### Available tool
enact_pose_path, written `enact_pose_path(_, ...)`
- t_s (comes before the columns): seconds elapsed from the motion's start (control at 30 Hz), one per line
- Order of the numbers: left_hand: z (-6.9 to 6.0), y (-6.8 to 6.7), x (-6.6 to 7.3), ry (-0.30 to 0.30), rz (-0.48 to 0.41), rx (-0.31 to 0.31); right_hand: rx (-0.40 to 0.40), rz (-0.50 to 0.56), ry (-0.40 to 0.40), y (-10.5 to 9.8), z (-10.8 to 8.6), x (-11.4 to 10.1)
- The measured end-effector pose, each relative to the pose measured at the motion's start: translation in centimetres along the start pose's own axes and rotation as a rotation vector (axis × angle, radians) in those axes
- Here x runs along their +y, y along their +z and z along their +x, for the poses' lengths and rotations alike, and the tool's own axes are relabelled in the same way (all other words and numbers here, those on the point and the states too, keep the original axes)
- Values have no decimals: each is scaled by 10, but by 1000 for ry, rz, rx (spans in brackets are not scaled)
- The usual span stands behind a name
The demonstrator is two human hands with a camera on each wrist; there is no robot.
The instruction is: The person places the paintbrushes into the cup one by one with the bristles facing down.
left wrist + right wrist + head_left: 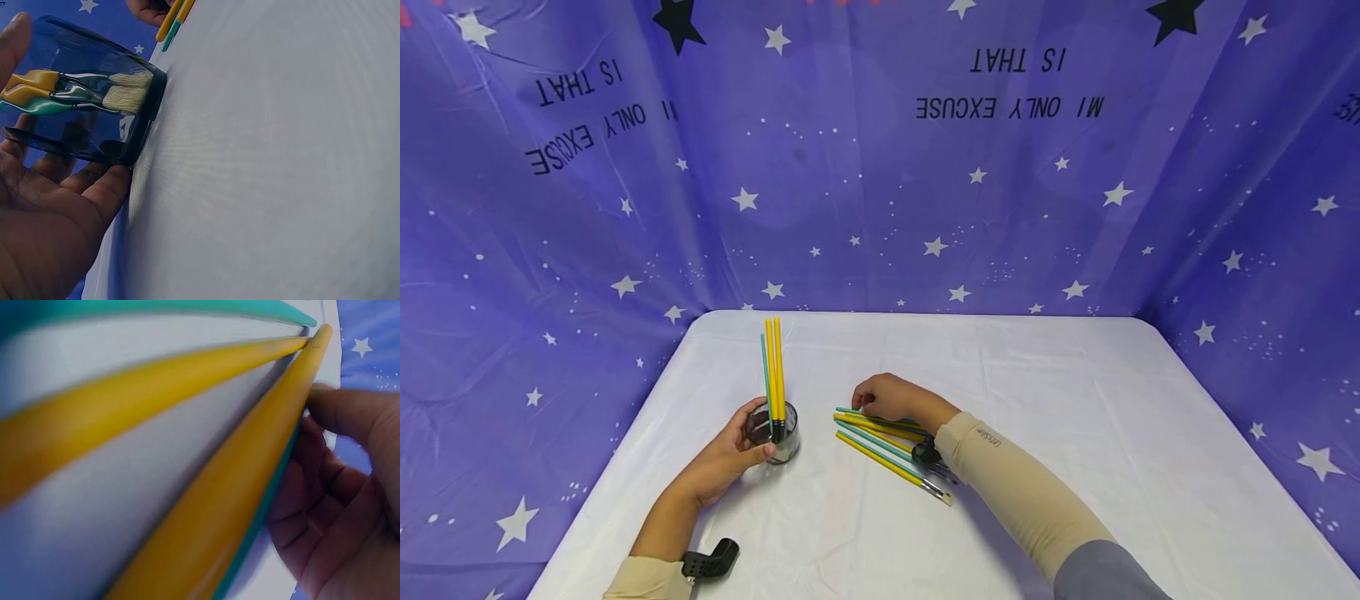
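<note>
My left hand point(730, 457) grips a clear glass point(787, 444) on the left of the table, fingers and thumb round its sides. Three brushes stand in it, two with yellow handles point(778, 367) and one green point(765, 371); the left wrist view shows their pale bristles point(125, 99) at the glass's base. My right hand point(891, 397) is at the handle ends of several yellow and green brushes point(880, 458) lying on the table. In the right wrist view, thumb and fingers of the hand point(344, 481) are at a yellow handle point(250, 456) and a green one point(259, 519); whether they pinch either is unclear.
The white-covered table point(820, 533) has a purple curtain point(880, 208) with stars behind it and at both sides. A black wrist camera point(711, 560) sits on my left wrist, another point(927, 452) on my right, above the lying brushes.
</note>
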State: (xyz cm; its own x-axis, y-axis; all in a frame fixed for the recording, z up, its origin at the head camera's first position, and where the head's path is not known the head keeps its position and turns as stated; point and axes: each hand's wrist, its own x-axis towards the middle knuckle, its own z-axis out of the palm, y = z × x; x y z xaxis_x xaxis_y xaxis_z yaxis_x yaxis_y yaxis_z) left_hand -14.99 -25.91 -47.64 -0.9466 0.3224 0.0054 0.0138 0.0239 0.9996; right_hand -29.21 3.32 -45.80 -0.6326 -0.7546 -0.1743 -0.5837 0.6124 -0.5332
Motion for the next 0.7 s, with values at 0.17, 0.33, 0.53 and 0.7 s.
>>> enact_pose_path(0.17,0,-1,0,-8,-3,-1,12,-33,-6,-1,-1,-3)
enact_pose_path(0.33,1,-2,-2,-2,4,3,5,-45,-9,0,-2,-6)
enact_pose_path(0.53,0,-2,-2,-9,-1,-1,7,-39,-25,0,-1,-4)
enact_pose_path(0.7,0,-2,-2,-5,-15,-6,10,51,-31,-6,-5,-4)
